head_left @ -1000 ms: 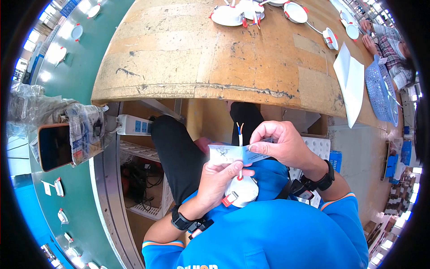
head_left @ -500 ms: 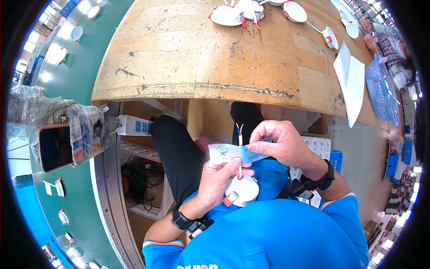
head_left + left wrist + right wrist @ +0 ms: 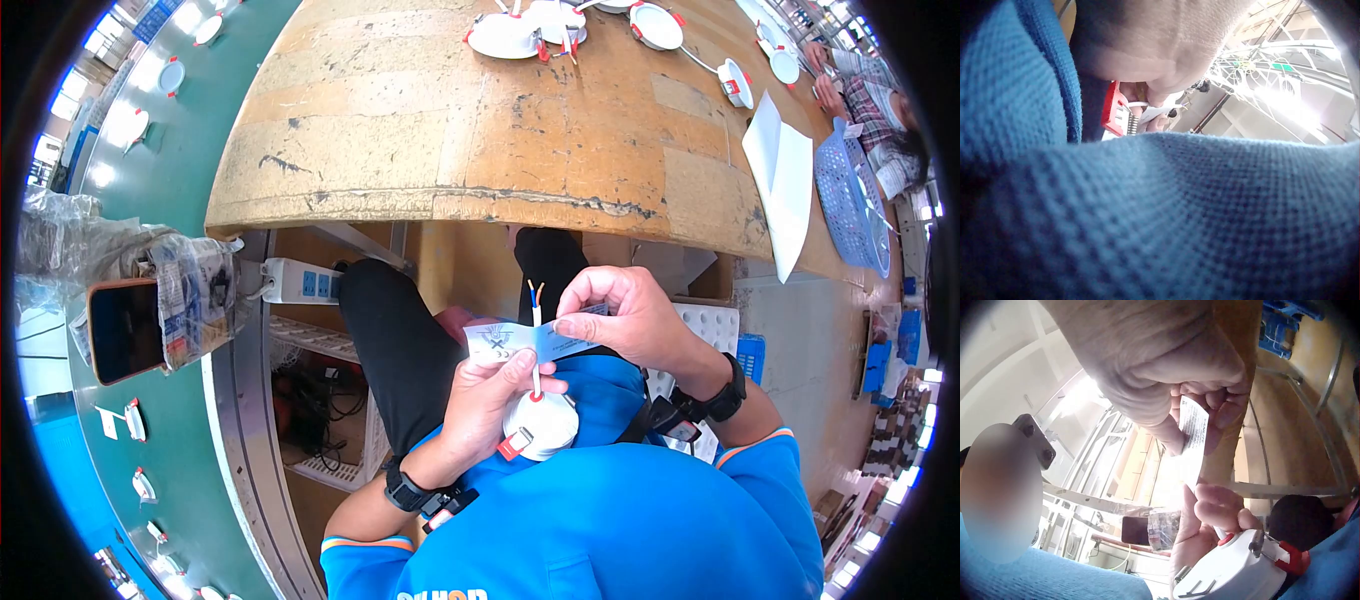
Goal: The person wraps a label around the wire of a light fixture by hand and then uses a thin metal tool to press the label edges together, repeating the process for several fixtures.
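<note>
A printed label stands folded across the white cable of a round downlight. Blue and brown wire ends show at the cable's tip. My left hand pinches the label at the cable, thumb in front. With thumb and forefinger, my right hand pinches the label's right end. The downlight hangs under my left hand against the blue shirt, a red clip on its side. In the right wrist view the label spans both hands, above the downlight's white body and its springs.
A worn wooden table lies ahead, bearing several downlights, white paper and a blue basket. To the left are a green surface, a phone and a power strip. Another person sits at far right.
The label's left part has tilted a little, so its print shows more clearly. My left thumb has shifted slightly upward on it. The right hand has barely moved.
</note>
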Available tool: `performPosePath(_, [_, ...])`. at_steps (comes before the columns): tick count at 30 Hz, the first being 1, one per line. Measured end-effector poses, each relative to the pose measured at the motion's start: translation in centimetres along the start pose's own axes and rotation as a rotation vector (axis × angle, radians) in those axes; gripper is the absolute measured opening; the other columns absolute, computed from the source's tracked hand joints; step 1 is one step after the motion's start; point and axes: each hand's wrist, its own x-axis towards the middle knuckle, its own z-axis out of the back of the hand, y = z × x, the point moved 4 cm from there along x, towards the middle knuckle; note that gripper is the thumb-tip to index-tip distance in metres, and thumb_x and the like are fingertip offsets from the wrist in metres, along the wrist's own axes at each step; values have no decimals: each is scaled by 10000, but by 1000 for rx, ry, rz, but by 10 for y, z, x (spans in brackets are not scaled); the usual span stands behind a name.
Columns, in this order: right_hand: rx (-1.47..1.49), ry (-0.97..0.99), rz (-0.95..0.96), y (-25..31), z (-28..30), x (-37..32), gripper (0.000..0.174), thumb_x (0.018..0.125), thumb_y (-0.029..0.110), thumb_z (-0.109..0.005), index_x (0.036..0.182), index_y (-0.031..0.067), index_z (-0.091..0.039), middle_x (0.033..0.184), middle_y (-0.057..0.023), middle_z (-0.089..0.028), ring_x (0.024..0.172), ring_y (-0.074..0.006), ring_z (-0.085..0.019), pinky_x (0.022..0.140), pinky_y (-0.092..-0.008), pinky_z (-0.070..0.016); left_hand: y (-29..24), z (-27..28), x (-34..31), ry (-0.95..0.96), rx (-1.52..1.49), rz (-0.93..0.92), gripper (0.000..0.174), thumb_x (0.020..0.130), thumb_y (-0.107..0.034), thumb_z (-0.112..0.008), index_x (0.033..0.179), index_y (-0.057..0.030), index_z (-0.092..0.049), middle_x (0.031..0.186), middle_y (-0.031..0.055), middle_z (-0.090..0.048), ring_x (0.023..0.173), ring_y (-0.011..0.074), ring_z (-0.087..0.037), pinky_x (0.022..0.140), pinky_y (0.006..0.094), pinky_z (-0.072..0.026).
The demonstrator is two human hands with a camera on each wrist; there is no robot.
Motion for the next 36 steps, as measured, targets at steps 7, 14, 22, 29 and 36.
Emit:
performPosePath(7, [174, 5, -13, -6, -3, 2, 139, 824, 122, -620, 881, -5, -617, 792, -39, -631, 719, -70, -561, 665, -211, -460, 2, 2, 0, 27, -7, 8, 199, 872, -171, -552, 992, -13, -542, 863, 105, -617, 781, 219, -646, 697, 366, -547])
performPosePath(14, [92, -125, -2, -13, 9, 2, 253, 839, 118, -591, 1043, -32, -581, 932, -115, -646, 865, -139, -607, 735, -247, -474, 4, 6, 2, 52, -28, 13, 179, 868, -164, -557, 948, -4, -555, 849, 106, -618, 780, 224, -646, 704, 374, -545])
performPosePath(22, [-269, 76, 392, 51, 21, -2, 243, 772, 155, -661, 971, 20, -630, 834, -69, -634, 818, -140, -570, 740, -261, -437, -2, -9, 4, 150, 18, 48, 175, 874, -149, -543, 935, 13, -575, 833, 116, -628, 785, 225, -642, 713, 359, -541])
performPosePath(29, [2, 300, 353, 53, 9, 9, 99, 719, 109, -702, 717, 27, -647, 703, -42, -593, 724, -150, -516, 651, -256, -405, -12, -18, 5, 374, 163, 88, 232, 855, -189, -570, 960, 17, -578, 852, 121, -635, 873, 225, -623, 778, 317, -501])
performPosePath(36, [-320, -116, 556, 73, 9, -9, 106, 695, 112, -676, 618, 91, -606, 537, 8, -487, 588, -137, -467, 596, -277, -339, -24, -18, 9, 270, 301, 119, 311, 769, -46, -654, 1055, 5, -544, 983, 146, -622, 936, 171, -597, 812, 279, -478])
